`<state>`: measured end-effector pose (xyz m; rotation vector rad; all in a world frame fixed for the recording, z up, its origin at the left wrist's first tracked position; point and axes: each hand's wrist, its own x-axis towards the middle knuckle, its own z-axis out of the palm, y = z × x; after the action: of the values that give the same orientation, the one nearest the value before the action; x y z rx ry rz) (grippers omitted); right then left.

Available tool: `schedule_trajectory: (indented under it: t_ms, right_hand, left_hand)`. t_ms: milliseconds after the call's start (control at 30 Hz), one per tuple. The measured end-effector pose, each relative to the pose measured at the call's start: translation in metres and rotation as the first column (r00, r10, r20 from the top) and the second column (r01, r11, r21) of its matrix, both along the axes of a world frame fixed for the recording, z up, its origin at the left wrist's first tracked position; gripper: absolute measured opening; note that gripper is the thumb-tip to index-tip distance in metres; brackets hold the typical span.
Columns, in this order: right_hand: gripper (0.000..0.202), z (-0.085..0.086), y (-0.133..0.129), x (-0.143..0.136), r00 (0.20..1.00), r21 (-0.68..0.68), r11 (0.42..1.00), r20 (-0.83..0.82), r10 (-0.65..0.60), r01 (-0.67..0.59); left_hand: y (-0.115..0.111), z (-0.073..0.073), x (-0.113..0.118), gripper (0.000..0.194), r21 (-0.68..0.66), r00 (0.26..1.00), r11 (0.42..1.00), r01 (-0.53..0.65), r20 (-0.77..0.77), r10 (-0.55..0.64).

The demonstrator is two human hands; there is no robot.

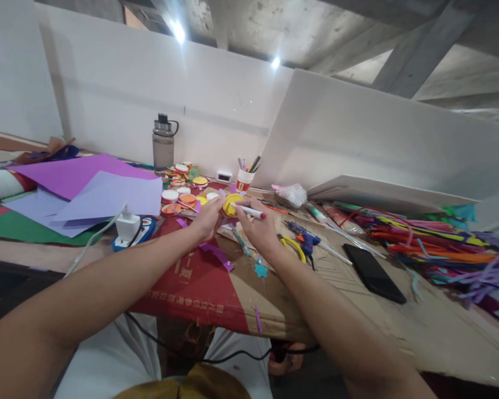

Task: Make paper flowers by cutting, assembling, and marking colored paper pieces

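My left hand (209,219) is closed around the edge of a yellow disc (232,204), holding it up over the table. Purple strips stick out around the disc. In my right hand (260,228) is a white marker pen (251,211) with a dark red end, its other end touching or very close to the disc's face. Below the hands lie purple paper scraps (217,256), a teal flower-shaped cutout (260,269) and a slim teal tool (242,241) that I cannot identify. Round lids in white, orange and yellow (187,200) sit left of the disc.
Purple and lilac sheets (108,199) and a blue power strip (133,235) lie left. A water bottle (163,145) and a pen cup (244,180) stand behind. Rightward are a blue glue gun (307,240), yellow-handled pliers (293,247), a phone (373,272) and coloured pipe cleaners (436,238).
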<state>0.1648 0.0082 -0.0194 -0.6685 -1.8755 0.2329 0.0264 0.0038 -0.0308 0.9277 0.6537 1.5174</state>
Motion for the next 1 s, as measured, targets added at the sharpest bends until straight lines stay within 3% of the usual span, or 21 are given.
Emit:
schedule_trajectory:
  t_ms: [400, 700, 1000]
  right_hand:
    - [0.015, -0.003, 0.001, -0.001, 0.996, -0.005, 0.998, 0.05, 0.07, -0.07]
    - [0.015, 0.01, 0.0, 0.01, 0.989, -0.078, 0.997, -0.148, -0.026, 0.015]
    - [0.013, 0.004, 0.0, 0.006, 0.999, -0.066, 0.998, -0.037, -0.007, 0.005]
  left_hand:
    - [0.001, -0.005, 0.0, 0.016, -0.006, 0.999, 1.0, 0.001, 0.034, -0.001]
    - [0.003, 0.005, -0.003, 0.031, -0.112, 0.995, 0.994, -0.011, 0.098, 0.022]
    - [0.003, 0.007, -0.005, 0.027, -0.106, 0.989, 0.993, -0.051, 0.134, 0.066]
